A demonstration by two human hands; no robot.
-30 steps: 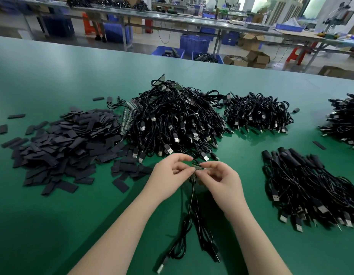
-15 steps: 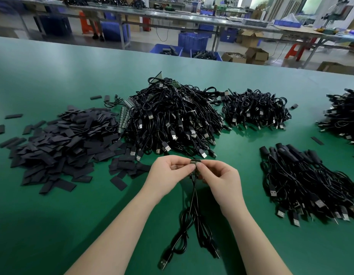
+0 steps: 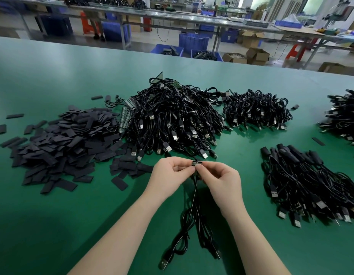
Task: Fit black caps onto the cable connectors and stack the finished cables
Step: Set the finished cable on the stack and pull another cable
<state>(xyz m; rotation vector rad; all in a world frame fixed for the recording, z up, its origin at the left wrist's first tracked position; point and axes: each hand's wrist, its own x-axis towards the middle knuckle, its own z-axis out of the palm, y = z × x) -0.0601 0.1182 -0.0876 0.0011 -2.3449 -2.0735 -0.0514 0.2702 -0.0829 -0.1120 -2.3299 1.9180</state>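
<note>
A green table (image 3: 53, 225) is spread with heaps. The big uncapped cable pile (image 3: 172, 124) lies far centre, the flat black caps (image 3: 59, 147) at left, and the capped cables (image 3: 311, 185) are stacked at right; a smaller cable bundle (image 3: 257, 110) sits far right.

Near centre, the small connector board (image 3: 197, 163) is pinched from both sides by the left hand (image 3: 170, 175) and the right hand (image 3: 221, 177), fingertips pressed together on it. The hands have been raised slightly since a second ago, so the held cables (image 3: 192, 225) now hang straighter, their USB plug (image 3: 164, 262) trailing near.

No cap is seen on the connector; it is judged that separating or aligning is under way and capping remains.
</note>
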